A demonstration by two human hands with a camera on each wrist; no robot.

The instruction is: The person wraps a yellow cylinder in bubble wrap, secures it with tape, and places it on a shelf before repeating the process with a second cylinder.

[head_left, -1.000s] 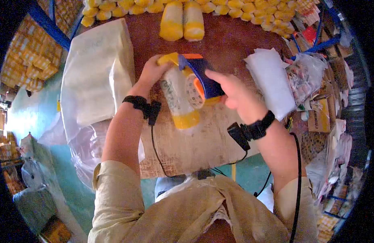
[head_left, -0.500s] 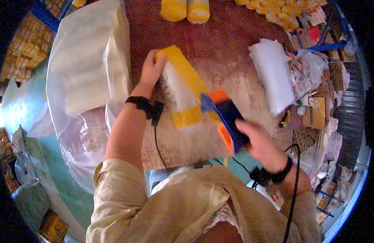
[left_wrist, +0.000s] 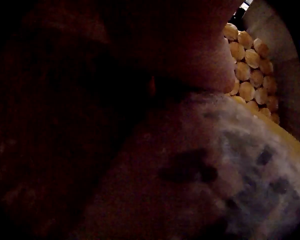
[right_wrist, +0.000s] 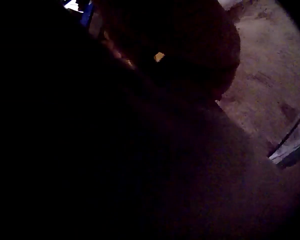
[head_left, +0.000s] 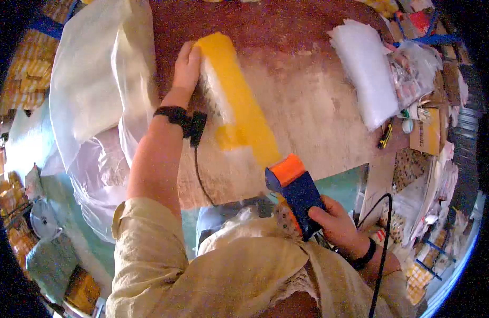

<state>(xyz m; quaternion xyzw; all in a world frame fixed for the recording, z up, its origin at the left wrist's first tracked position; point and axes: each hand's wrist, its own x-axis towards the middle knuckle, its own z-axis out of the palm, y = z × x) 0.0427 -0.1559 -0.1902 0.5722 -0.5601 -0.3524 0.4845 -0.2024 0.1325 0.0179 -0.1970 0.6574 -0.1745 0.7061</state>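
A long white plastic-wrapped bundle (head_left: pixel 215 98) lies on the table, with a band of yellow tape round its near end. My left hand (head_left: pixel 186 69) grips the far end of it; in the dark left wrist view the bundle's printed wrap (left_wrist: pixel 250 165) shows below that hand. A strip of yellow packing tape (head_left: pixel 242 98) runs along the bundle's top and stretches past its near end to a blue-and-orange tape dispenser (head_left: pixel 303 199). At the table's front edge my right hand (head_left: pixel 337 225) holds the dispenser by its body. Little shows of it in the right wrist view.
To the left stands a large block in clear plastic (head_left: pixel 96 79). A stack of white sheets (head_left: pixel 366 74) lies at the right, near a yellow-and-black cutter (head_left: pixel 385 135) and a cardboard box (head_left: pixel 427 132). Yellow-ended rolls (left_wrist: pixel 247 70) are piled at the back.
My right hand has drawn the dispenser from the bundle's far end toward my body, pulling the yellow tape out along its top. My left hand stays at the far end. The head view has tilted downward.
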